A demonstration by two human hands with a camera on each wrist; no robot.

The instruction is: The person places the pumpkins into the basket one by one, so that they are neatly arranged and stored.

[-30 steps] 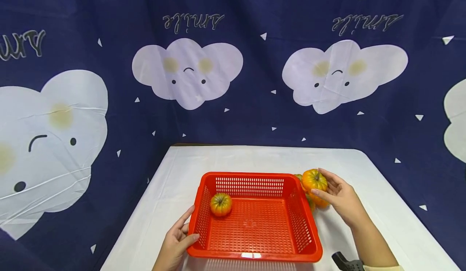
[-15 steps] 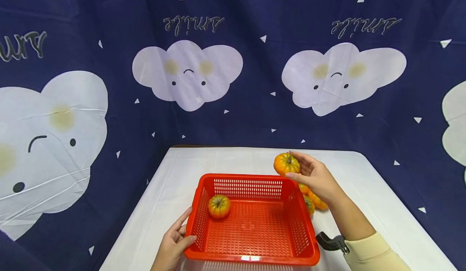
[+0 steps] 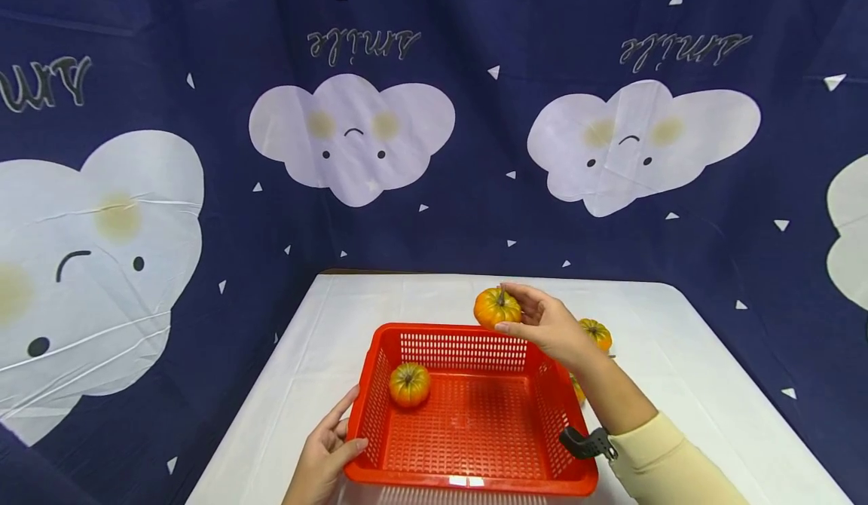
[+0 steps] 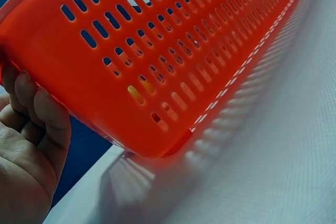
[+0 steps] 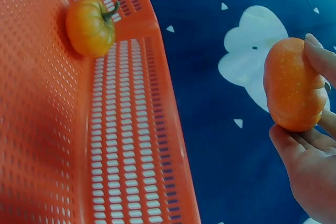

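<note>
A red plastic basket (image 3: 468,422) with perforated walls stands on the table, a small orange-green pumpkin (image 3: 410,384) inside at its left. The left hand (image 3: 324,452) grips the basket's left rim; in the left wrist view its fingers (image 4: 50,108) curl against the red wall. Above the basket's far rim, the right hand (image 3: 549,328) holds a second pumpkin (image 3: 497,308) between thumb and fingers. The right wrist view shows this pumpkin's smooth orange side (image 5: 294,85) off to the side of the rim. More pumpkins (image 3: 594,334) lie right of the basket, partly hidden by the right arm.
The white-covered table (image 3: 685,354) extends on both sides of the basket. Behind it hangs a dark blue cloth (image 3: 475,218) with white clouds and small triangles. A black strap (image 3: 585,443) sits at the right wrist, over the basket's right rim.
From the pumpkins at the right, the right hand has moved left with one pumpkin, now over the basket's far rim. The left hand keeps its hold on the left rim.
</note>
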